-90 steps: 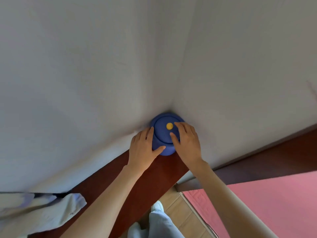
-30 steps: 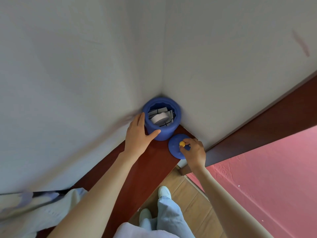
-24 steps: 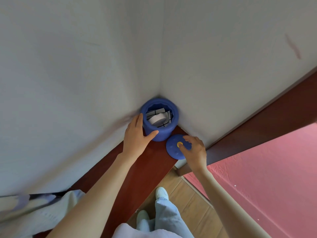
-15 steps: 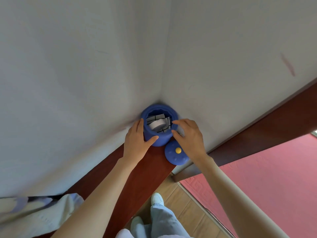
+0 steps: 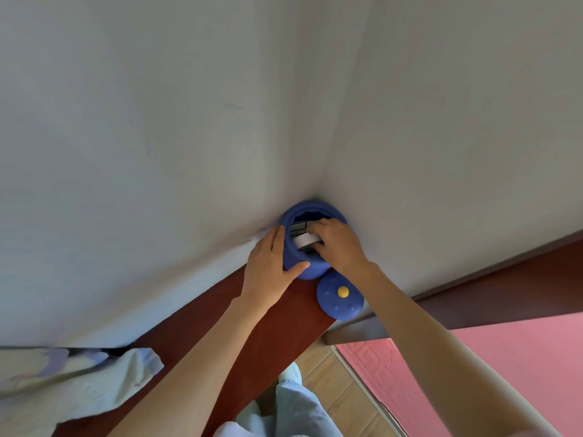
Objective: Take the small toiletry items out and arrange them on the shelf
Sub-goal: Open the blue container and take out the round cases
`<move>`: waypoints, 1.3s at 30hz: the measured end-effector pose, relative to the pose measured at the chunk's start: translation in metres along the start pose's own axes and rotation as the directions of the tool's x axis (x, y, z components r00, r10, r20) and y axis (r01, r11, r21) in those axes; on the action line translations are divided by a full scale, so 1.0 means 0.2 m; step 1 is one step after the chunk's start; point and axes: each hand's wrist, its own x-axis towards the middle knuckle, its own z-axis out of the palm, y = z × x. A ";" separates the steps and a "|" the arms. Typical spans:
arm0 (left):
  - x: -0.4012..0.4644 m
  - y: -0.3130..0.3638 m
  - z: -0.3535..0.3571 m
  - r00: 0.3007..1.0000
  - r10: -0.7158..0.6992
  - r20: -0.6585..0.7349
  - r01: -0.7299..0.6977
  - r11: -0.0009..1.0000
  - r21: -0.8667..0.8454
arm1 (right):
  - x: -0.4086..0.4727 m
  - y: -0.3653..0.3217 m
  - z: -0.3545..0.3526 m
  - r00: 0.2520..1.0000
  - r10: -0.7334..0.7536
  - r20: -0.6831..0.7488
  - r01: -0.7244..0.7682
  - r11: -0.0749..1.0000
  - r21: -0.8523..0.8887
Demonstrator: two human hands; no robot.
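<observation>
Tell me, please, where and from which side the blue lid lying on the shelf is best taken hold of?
By the yellow knob, I'd judge, pinched from straight above. The lid lies flat on the shelf with the knob facing up, so its low rim gives fingers little purchase. Part of it overhangs the shelf edge, so lift rather than slide.

I look down into a corner where two plain pale walls meet. A dark red-brown wooden ledge runs along them. Below, I see light wood flooring, a pink patterned mat, and a crumpled pale cloth.
</observation>
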 end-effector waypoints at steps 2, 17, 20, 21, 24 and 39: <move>0.00 0.00 0.00 1.000 0.007 0.001 -0.007 0.999 0.032 | 0.00 0.01 0.00 1.000 0.002 -0.013 -0.002 1.000 0.021; -0.09 -0.01 -0.07 0.993 0.095 -0.077 -0.070 0.959 0.275 | -0.26 -0.09 -0.27 0.912 0.361 -0.194 -0.132 0.707 0.695; -0.23 -0.09 -0.13 0.982 0.096 -0.165 -0.035 0.940 0.339 | -0.30 -0.16 -0.21 0.923 0.376 -0.079 -0.161 0.564 0.810; -0.29 -0.12 -0.15 0.979 0.085 -0.184 -0.013 0.933 0.359 | -0.31 -0.19 -0.17 0.932 0.361 -0.035 -0.176 0.533 0.828; -0.53 -0.25 -0.19 0.977 0.007 -0.215 0.081 0.914 0.398 | -0.33 -0.28 -0.03 0.950 0.298 0.089 -0.228 0.475 0.850; -1.75 -0.75 -0.26 0.815 -0.464 -0.346 0.571 0.744 0.347 | -0.67 -0.96 0.62 0.941 0.092 0.326 -0.301 0.669 0.680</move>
